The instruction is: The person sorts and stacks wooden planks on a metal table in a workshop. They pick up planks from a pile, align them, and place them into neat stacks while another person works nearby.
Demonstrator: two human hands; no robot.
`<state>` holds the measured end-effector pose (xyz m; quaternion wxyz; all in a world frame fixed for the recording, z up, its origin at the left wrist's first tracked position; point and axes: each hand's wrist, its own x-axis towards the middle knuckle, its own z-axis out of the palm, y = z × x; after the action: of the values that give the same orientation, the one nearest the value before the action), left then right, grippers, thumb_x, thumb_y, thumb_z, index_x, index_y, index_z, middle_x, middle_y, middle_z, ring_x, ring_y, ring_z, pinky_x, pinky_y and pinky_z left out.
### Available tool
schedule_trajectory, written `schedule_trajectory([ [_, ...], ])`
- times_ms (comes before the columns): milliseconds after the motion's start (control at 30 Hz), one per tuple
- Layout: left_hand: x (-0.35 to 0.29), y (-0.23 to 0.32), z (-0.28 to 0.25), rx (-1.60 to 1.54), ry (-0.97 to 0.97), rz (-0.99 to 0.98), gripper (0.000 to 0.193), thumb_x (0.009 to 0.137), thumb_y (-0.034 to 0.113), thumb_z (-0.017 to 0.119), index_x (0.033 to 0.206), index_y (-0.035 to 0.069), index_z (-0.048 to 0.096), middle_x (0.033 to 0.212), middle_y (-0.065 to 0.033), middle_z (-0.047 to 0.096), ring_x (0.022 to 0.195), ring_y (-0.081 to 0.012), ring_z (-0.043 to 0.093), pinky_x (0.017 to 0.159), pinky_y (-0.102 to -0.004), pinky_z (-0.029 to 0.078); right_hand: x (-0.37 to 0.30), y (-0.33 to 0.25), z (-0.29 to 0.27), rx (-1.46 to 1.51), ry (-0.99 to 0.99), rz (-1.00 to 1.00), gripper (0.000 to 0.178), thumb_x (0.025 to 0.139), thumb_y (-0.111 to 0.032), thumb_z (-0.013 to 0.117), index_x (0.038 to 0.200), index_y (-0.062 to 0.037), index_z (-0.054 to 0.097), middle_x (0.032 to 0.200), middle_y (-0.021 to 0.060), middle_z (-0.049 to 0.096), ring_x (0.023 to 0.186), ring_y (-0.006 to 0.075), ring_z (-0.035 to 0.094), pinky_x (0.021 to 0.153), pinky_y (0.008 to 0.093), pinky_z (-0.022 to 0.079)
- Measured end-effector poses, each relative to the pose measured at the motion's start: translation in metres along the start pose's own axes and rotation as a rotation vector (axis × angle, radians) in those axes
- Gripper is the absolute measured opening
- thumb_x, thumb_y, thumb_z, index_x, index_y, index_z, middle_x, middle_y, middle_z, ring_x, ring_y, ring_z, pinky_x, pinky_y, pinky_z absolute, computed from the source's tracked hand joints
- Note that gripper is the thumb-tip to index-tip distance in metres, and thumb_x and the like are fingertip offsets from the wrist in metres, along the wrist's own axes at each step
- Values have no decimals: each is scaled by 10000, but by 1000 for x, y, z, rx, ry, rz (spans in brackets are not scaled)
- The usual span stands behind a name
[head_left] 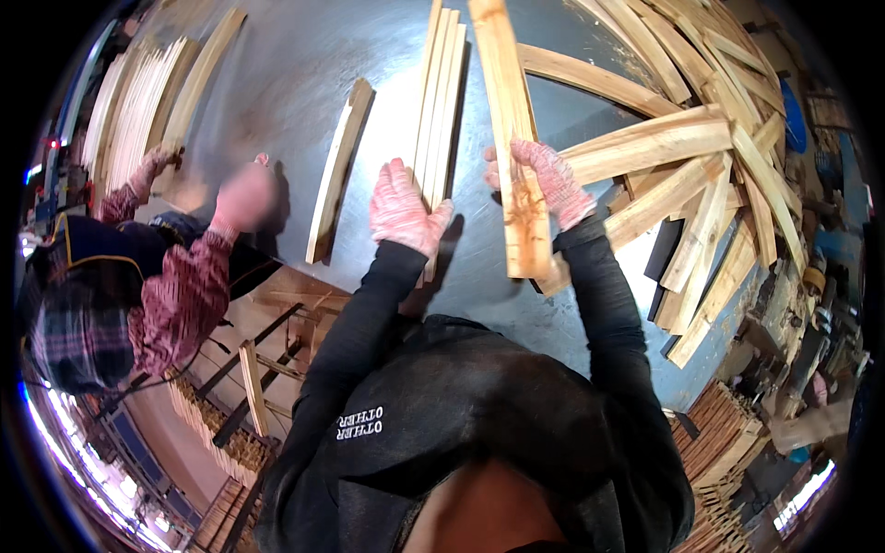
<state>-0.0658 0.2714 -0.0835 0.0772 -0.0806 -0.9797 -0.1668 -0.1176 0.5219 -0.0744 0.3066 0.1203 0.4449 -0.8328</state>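
My right hand (553, 182), in a pink-and-white knit glove, is closed around a wooden board (507, 111) with a brown, knotty patch near its lower end. The board slants slightly, its far end running out of the top of the view. To the left, my left hand (406, 210), gloved the same way, rests over the near part of several narrow wooden strips (439, 111) lying side by side. Its fingers are stretched out along their left side, with the thumb to the right. A shorter wooden piece (339, 170) lies apart, left of that hand.
A loose heap of boards (701, 184) covers the right of the metal table (304, 111). At left, a co-worker's gloved hands (247, 198) are near a row of strips (138, 111); one is blurred. Stacked wood (719, 438) stands below the table's right side.
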Motion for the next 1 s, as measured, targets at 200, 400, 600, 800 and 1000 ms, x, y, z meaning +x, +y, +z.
schedule_trajectory([
  [200, 130, 29, -127, 407, 153, 631, 778, 746, 450, 754, 1375, 79, 483, 1344, -191, 521, 1261, -380, 489, 1061, -539, 354, -51, -104, 35, -1682, 16, -239, 600, 925, -320, 601, 1463, -121, 427, 1260, 154, 625, 1103, 294, 631, 934, 387, 518],
  [400, 165, -33, -143, 412, -316, 250, 296, 836, 374, 689, 1021, 152, 622, 991, -93, 685, 951, -313, 670, 784, -485, 516, -36, -147, -35, -1640, 376, -964, 613, 864, -355, 671, 1410, -132, 504, 1378, 132, 553, 1301, 289, 496, 1102, 406, 374],
  [600, 168, -112, -126, 401, -159, -104, 334, 846, 384, 709, 936, 74, 620, 816, -174, 673, 780, -369, 669, 678, -472, 534, -32, -92, -94, -2385, 196, -187, 773, 743, -91, 660, 1456, -70, 362, 1415, 171, 485, 1319, 362, 449, 1156, 552, 218],
  [800, 124, -191, -36, 368, -486, -498, 454, 883, 477, 609, 1045, 53, 599, 1043, -212, 684, 1031, -388, 653, 898, -470, 512, -43, -103, -74, -2433, -78, -195, 882, 644, -132, 762, 1431, -82, 368, 1237, 142, 565, 1180, 320, 527, 1071, 499, 317],
  [1000, 95, -149, -43, 278, -411, -559, 375, 891, 394, 613, 1081, 74, 568, 1005, -209, 692, 961, -404, 669, 829, -526, 501, -50, -89, -80, -2396, -45, -156, 856, 626, -118, 762, 1411, -110, 419, 1179, 142, 582, 1195, 334, 525, 1101, 466, 328],
])
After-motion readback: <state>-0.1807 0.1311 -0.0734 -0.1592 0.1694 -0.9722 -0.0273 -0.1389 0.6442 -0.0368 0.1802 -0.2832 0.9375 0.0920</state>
